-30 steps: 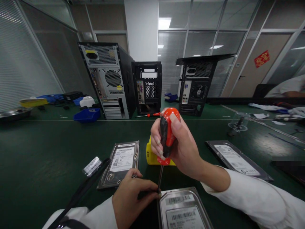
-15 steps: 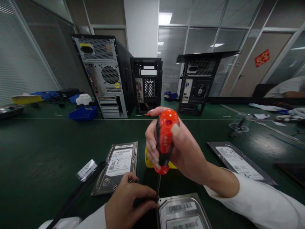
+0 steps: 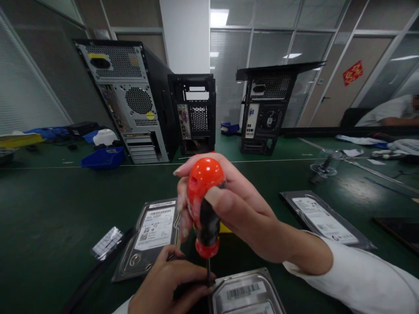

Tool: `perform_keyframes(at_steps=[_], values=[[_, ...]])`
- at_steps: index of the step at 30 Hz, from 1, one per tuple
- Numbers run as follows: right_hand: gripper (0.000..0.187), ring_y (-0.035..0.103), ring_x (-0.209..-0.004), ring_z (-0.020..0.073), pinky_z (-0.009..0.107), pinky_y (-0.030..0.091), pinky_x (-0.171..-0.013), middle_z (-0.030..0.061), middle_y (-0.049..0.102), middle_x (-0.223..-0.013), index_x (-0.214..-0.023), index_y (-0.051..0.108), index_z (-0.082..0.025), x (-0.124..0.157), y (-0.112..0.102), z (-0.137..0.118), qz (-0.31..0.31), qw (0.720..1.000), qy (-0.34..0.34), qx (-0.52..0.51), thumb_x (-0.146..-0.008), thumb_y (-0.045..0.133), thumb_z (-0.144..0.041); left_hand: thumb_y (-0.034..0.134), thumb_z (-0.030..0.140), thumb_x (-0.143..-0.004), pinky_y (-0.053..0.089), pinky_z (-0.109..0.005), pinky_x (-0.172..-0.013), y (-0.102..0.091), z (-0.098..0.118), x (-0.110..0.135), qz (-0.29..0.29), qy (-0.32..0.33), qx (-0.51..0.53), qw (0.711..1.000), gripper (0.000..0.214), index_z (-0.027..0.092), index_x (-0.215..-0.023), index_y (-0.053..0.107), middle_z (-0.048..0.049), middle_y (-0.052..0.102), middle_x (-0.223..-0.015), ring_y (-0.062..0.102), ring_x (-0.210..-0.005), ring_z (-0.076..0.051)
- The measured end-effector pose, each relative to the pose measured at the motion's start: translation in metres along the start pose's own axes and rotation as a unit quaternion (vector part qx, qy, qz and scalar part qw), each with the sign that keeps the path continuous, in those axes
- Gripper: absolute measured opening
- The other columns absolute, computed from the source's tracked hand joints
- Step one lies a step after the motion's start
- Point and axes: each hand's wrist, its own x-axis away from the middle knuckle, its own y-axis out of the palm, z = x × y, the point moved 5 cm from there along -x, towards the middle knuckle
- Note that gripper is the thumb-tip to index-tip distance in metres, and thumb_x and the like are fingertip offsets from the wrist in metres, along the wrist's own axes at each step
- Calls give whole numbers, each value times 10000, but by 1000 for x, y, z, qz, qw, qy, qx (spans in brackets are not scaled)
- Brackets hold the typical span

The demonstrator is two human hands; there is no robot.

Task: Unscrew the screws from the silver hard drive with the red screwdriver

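Note:
My right hand [image 3: 235, 209] is wrapped round the red and black handle of a screwdriver [image 3: 206, 205], thumb along its side. Its thin shaft points down to the corner of a silver hard drive [image 3: 244, 290], which the lower frame edge cuts off. My left hand [image 3: 172, 279] is closed in a pinch around the tip of the shaft, touching that corner; what lies between its fingertips is hidden. Just beyond the left hand lies a second hard drive [image 3: 153, 231] with a white label. A third hard drive [image 3: 327, 218] rests to the right.
Three computer cases stand at the back: a large one [image 3: 137, 100], a narrow one [image 3: 196, 113] and a black one [image 3: 270, 109]. A blue tray [image 3: 104, 158] sits at left. Partly behind my right hand is a yellow object [image 3: 225, 228]. A person in white [image 3: 389, 112] sits far right.
The screwdriver handle has turned in my right hand; its dent now faces left and the thumb has come across it. The view has shifted slightly. My left hand still pinches at the drive's corner.

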Motion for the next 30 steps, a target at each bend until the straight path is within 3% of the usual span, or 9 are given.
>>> perform_keyframes(at_steps=[6,12,16,20,24,28,30], values=[[271,479,-565,91,217,403,-531,-26,503,-805,-971,399,-310,1,-1,3,-9,998,18,-51,-791,600,-283,556,344,-822,421,-342,-846,-2,2,-3,4,43,-5,999,206,303,-963,702,13,711,-969,595,-884,-228],[427,476,-629,101,231,401,-584,12,477,-815,-1173,463,-260,0,1,2,-44,995,43,-73,-839,435,-525,576,351,-819,432,-294,-819,1,-4,-1,50,67,8,997,184,351,-959,694,51,711,-951,576,-892,-206],[296,521,-689,95,226,445,-647,18,505,-902,-1095,500,-249,0,1,0,-36,997,48,-54,-838,518,-393,607,366,-788,439,-293,-834,-1,-6,4,87,53,26,994,192,359,-960,692,52,701,-969,561,-932,-216],[241,548,-724,105,250,469,-678,5,540,-895,-1005,429,-267,1,2,1,-57,995,19,-76,-815,575,-248,591,336,-798,422,-326,-882,-3,-3,4,45,15,11,999,206,357,-979,686,54,687,-1009,549,-975,-229],[303,485,-630,82,198,420,-591,-22,508,-813,-1027,423,-297,1,2,3,-33,998,24,-42,-792,613,-280,595,299,-791,428,-337,-874,-4,3,4,32,7,28,999,225,350,-991,685,46,688,-1009,534,-997,-241],[358,442,-612,93,215,387,-571,-2,451,-782,-1157,471,-268,2,7,0,-39,996,48,-58,-863,430,-468,623,242,-768,439,-312,-868,-5,2,7,78,-17,58,995,252,366,-978,686,68,684,-1021,541,-1002,-222],[354,471,-663,100,230,411,-629,11,466,-827,-1165,483,-249,3,9,-1,-47,994,68,-69,-892,369,-444,630,243,-762,445,-303,-865,-4,1,8,90,5,56,994,247,365,-969,687,68,683,-1025,561,-986,-209]])
